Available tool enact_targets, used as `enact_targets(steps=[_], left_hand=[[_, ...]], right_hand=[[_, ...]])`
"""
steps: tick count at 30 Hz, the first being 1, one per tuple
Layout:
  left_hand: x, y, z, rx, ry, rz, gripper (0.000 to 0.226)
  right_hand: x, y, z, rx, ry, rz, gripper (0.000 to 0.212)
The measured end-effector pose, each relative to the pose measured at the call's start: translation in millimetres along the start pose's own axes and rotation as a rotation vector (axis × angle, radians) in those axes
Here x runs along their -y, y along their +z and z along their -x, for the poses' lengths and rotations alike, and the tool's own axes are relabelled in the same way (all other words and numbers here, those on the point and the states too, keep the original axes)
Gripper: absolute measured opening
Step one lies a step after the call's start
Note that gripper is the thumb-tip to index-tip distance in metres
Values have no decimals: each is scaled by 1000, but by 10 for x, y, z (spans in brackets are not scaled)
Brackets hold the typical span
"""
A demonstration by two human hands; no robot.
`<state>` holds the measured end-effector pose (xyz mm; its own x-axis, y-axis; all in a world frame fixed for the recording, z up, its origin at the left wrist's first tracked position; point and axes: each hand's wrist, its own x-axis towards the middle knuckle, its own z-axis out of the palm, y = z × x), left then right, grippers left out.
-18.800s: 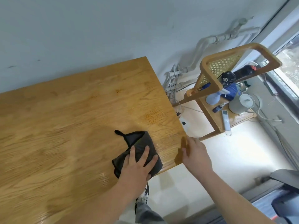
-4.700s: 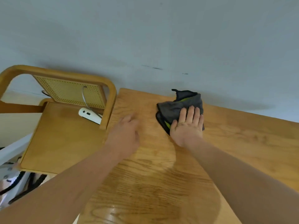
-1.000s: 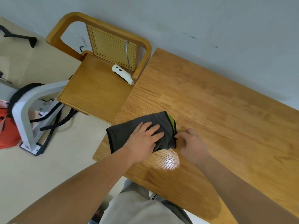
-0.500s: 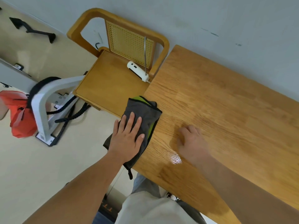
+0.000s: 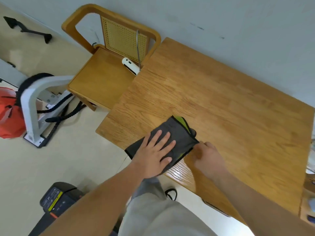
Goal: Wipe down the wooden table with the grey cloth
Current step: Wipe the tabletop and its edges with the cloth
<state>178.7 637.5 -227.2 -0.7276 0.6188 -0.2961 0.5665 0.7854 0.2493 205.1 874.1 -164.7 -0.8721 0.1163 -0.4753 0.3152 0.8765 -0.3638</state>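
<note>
The grey cloth (image 5: 181, 134), with a green inner side showing at its far corner, lies on the near edge of the wooden table (image 5: 221, 103) and partly overhangs it. My left hand (image 5: 156, 150) presses flat on the cloth with fingers spread. My right hand (image 5: 208, 156) rests on the table just right of the cloth, its fingers curled at the cloth's right corner; whether they pinch it is unclear.
A wooden chair (image 5: 102, 77) with a cane back stands against the table's left end, a white device (image 5: 130, 65) on its seat. A white machine frame (image 5: 34, 103), black cables and a red bag (image 5: 8, 116) lie on the floor to the left. The wall runs behind the table.
My left hand has slid the cloth from the table's left edge rightward along the near edge. My right hand now touches the cloth's right corner.
</note>
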Motion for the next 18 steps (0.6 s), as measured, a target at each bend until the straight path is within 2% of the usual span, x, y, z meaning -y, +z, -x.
enact_targets(steps=[2,4,6,8,10,12,14,16,18], left_hand=[[335,-111,-48,-10,-94,-43,64],[525,-209,-151,15,-339,-3,64],[391,-221,-270,0,-529,87,64],[20,-150,-371,-10,-615,161,64],[-457,-56,-389,-6,-554,184,64],[-962,54,-328,31,-374,150,64],[-1290,120,-290,134,-143,80,64],[-1226,50,-380,210,47,36,63],[-888,-76,-510,204,182,-22,62]], right_hand=[[-112,15,98,-26,30,-9,27],[-179,43,178,-56,54,-45,25],[-245,78,262,-71,62,-96,29],[-328,65,340,-81,77,-116,39],[-445,28,406,-94,132,-117,48],[-584,18,497,-101,175,-115,52],[-734,23,576,-118,213,-122,47],[-886,26,657,-132,249,-143,39],[-1013,23,754,-141,286,-192,38]])
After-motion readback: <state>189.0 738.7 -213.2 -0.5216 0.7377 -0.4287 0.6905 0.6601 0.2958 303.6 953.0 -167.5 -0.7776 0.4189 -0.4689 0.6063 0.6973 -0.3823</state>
